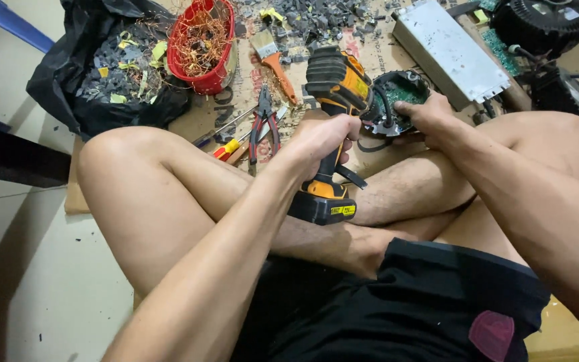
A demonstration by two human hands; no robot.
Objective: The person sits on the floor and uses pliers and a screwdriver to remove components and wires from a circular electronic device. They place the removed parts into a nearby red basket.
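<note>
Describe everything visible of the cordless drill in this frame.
The cordless drill is yellow and black, apparently plastic, with a ribbed black motor housing on top and a battery pack at its base, down by the crossed legs. It stands roughly upright, its nose aimed right at a round black part. The left hand grips its handle; the right hand steadies the round part.

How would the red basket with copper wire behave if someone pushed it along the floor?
The red basket probably slides easily, being thin, light-looking plastic. Its loose copper wire looks springy and might snag or spill over the rim.
</note>
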